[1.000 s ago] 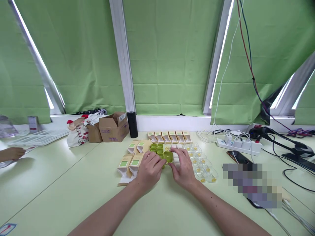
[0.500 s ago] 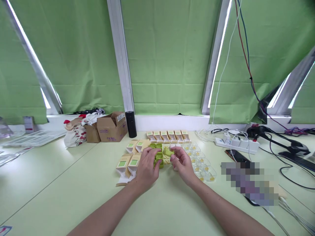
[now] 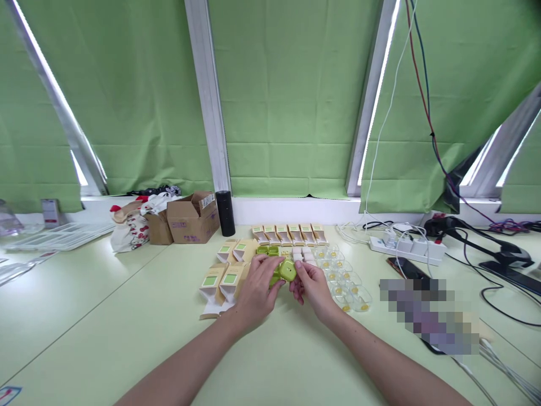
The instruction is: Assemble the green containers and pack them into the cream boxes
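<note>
A small green rounded-square case [image 3: 288,270], with a tiny mark on its face, is tilted toward me between my hands. My left hand [image 3: 258,282] grips its left side, fingers over the top and thumb below. At its right edge, the thumb and index finger of my right hand [image 3: 311,283] close on it, the other fingers curled under. Behind my left hand stand more green square cases [image 3: 267,250], partly covered by the fingers. Small yellowish pieces [image 3: 285,253] lie beside them, largely hidden. Pale whitish blocks [image 3: 303,254] sit in rows just beyond my right hand.
Clear plastic shells with yellow discs [image 3: 347,290] lie to the right. Open kraft boxes [image 3: 230,279] stand at left, with a row of kraft boxes [image 3: 289,234] behind. Further out are a carton [image 3: 192,220], a black cylinder [image 3: 225,214], a power strip [image 3: 406,248] and a phone [image 3: 409,268].
The green piece in my right hand has come left to meet my left hand, which has left the row of cases. The whitish blocks are now uncovered.
</note>
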`<action>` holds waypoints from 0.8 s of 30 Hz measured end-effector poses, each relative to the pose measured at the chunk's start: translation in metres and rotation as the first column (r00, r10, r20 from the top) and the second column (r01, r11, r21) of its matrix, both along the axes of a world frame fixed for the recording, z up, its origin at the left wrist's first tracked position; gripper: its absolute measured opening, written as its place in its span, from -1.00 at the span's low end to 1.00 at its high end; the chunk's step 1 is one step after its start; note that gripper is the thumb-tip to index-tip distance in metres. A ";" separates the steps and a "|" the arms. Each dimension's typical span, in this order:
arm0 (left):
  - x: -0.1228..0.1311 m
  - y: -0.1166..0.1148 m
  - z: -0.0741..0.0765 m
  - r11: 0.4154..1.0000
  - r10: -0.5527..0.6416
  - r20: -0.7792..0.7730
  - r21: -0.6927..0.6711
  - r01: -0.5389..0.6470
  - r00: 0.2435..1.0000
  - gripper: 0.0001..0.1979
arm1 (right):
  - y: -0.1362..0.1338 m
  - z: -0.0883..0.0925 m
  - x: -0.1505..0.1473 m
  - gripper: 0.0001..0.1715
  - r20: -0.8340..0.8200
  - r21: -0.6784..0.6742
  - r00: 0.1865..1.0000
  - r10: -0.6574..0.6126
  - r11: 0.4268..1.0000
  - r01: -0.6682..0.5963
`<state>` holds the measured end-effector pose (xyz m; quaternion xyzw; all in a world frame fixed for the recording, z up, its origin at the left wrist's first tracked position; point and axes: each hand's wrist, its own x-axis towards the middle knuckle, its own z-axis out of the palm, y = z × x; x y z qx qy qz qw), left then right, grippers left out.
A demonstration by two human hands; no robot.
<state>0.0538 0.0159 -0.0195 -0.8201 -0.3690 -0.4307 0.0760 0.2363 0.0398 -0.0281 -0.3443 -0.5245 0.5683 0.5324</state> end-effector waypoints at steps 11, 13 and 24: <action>0.000 0.001 -0.002 0.999 -0.016 0.003 -0.045 0.016 1.000 -0.45 | 0.000 -0.001 0.001 -0.21 0.029 0.015 1.000 0.004 1.000 -0.004; 0.000 0.001 -0.002 0.999 -0.015 -0.009 -0.042 0.015 1.000 -0.44 | 0.000 -0.001 0.001 -0.20 0.041 0.026 0.999 -0.003 1.000 0.002; 0.006 -0.004 0.000 0.995 0.048 -0.043 -0.089 -0.052 0.998 -0.45 | 0.000 -0.005 0.006 -0.30 0.132 0.221 0.985 -0.116 0.972 0.085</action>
